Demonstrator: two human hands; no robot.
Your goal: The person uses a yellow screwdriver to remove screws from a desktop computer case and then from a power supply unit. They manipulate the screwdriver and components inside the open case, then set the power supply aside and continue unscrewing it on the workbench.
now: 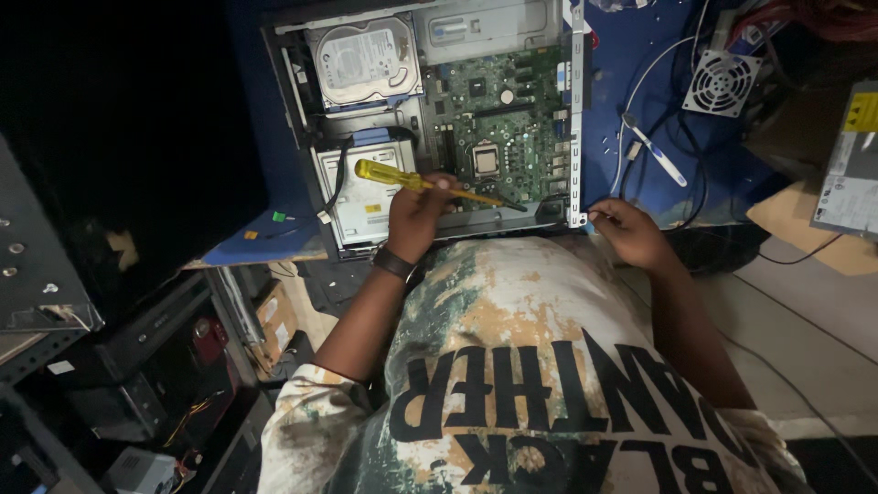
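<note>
Our left hand (416, 220) has its fingers clamped on a yellow-handled screwdriver (402, 177), light and stiff, over the open grey metal computer case (576, 128); our right hand (631, 233) pinches the case's corner.

- The screwdriver (422, 182) shaft is partly covered by the left hand (419, 218); its tip is lost against the motherboard (498, 110).
- The right hand (631, 230) fingertips at the open computer case (576, 119) edge possibly pinch something too small to tell.
- The power supply (851, 165) is cut off by the right edge.
</note>
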